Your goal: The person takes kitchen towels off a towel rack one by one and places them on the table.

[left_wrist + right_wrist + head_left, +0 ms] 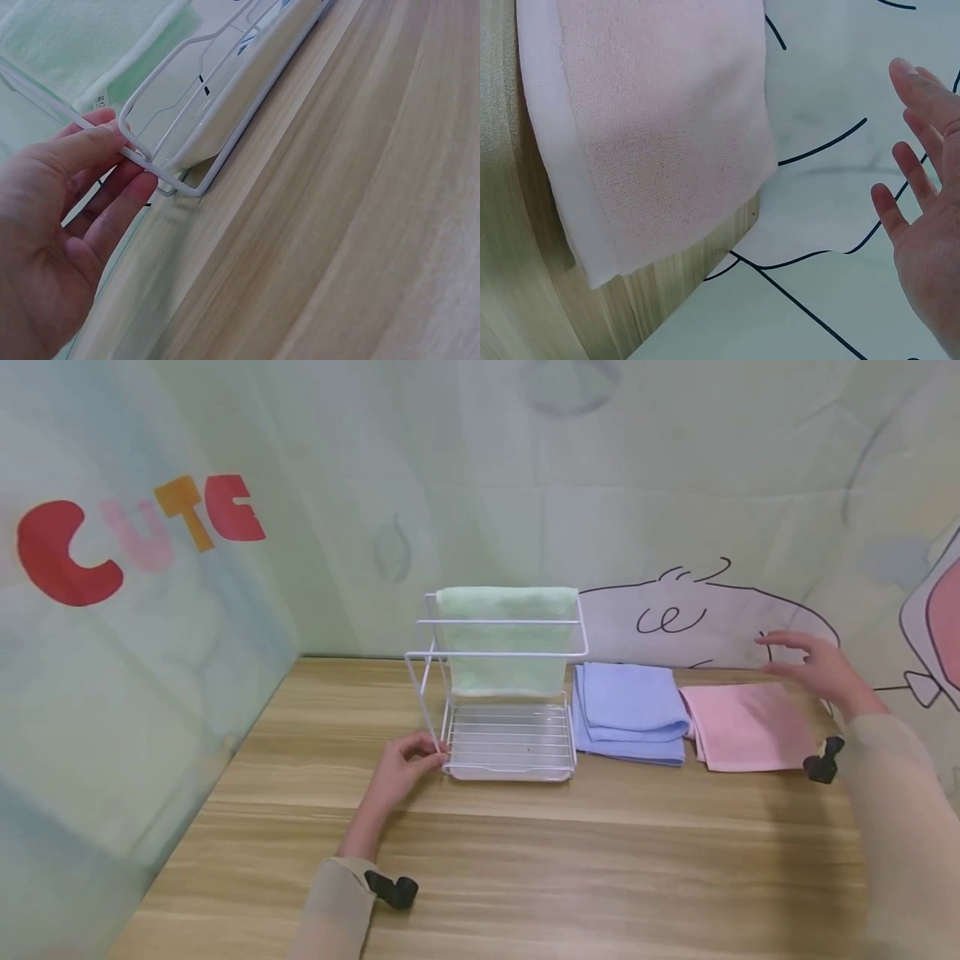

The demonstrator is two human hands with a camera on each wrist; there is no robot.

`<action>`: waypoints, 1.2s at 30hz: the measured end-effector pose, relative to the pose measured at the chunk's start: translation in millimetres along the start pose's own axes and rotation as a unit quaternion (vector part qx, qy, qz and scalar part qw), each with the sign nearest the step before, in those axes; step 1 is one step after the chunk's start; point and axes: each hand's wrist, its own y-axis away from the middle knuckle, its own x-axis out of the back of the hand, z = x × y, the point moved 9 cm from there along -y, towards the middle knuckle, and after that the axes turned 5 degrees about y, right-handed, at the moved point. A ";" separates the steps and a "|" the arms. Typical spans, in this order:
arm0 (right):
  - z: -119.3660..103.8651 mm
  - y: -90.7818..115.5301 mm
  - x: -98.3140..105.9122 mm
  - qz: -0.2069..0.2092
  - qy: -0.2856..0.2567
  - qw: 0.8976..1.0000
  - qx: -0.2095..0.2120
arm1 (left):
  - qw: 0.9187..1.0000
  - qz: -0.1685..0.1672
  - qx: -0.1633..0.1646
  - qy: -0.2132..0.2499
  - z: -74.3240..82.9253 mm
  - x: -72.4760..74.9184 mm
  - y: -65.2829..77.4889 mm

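A white wire rack stands on the wooden table, with a pale green towel draped over its back top bar. My left hand pinches the rack's front left lower corner; in the left wrist view thumb and fingers close round the white wire there. My right hand is raised above the far right of the table, fingers apart and holding nothing. Below it lies a folded pink towel, which fills much of the right wrist view. A folded blue towel lies between the rack and the pink towel.
A white drip tray sits in the rack's base. Printed cloth walls rise behind the table and along its left side. The wooden table extends toward me in front of the rack and towels.
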 end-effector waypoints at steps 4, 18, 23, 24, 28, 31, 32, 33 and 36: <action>-4.8 -1.6 2.2 0.006 -0.001 1.000 0.006 | 1.000 -0.002 -0.005 -0.001 1.0 0.3 1.0; -21.6 -5.1 14.7 0.023 0.002 1.000 0.015 | 1.000 0.003 0.008 -0.004 -1.0 -0.5 0.4; -30.3 -7.8 21.1 0.035 0.001 0.999 0.025 | 1.000 0.005 0.006 -0.007 -1.5 0.5 0.6; -32.0 -8.2 22.0 0.036 -0.002 0.999 0.026 | 1.000 0.006 0.006 -0.008 -1.5 0.5 0.6; -42.0 -9.9 25.8 0.039 -0.006 0.999 0.029 | 1.000 0.007 0.007 -0.008 -1.7 0.6 0.9; -52.8 -11.5 30.4 0.046 -0.004 0.998 0.040 | 1.000 0.007 0.005 -0.003 -2.4 0.5 0.8; -56.6 -12.1 32.3 0.048 -0.003 0.998 0.046 | 1.000 0.007 0.004 -0.001 -2.4 0.5 0.8; -59.9 -12.8 34.0 0.050 -0.004 0.998 0.048 | 1.000 0.007 0.002 0.000 -2.4 0.5 0.7; -69.8 -15.5 39.2 0.056 0.001 0.997 0.053 | 1.000 0.007 0.000 0.002 -2.6 0.4 0.6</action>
